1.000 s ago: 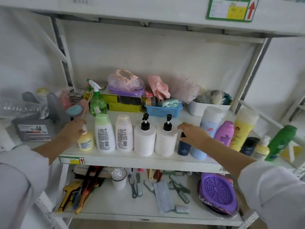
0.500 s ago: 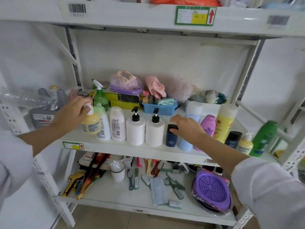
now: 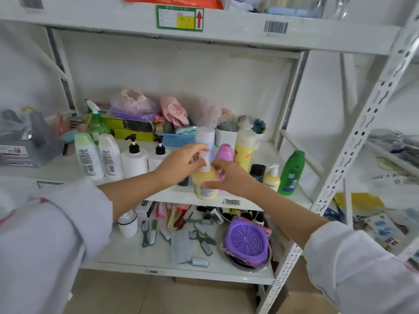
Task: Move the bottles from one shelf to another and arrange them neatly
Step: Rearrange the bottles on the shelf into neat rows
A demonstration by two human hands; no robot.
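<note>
The left hand [image 3: 181,163] pinches the white pump of the yellow pump bottle [image 3: 205,182], which hangs at the middle shelf [image 3: 63,171] front edge, six o'clock from the tall white-capped bottle [image 3: 205,138]. The right hand [image 3: 229,176] cups its body at three o'clock, fingers curled on it. Best to carry it by the body and set it upright in the gap.

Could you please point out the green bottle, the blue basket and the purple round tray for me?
green bottle [image 3: 292,172], head view, middle of its body.
blue basket [image 3: 176,139], head view, its front wall.
purple round tray [image 3: 246,239], head view, its ribbed face.
</note>
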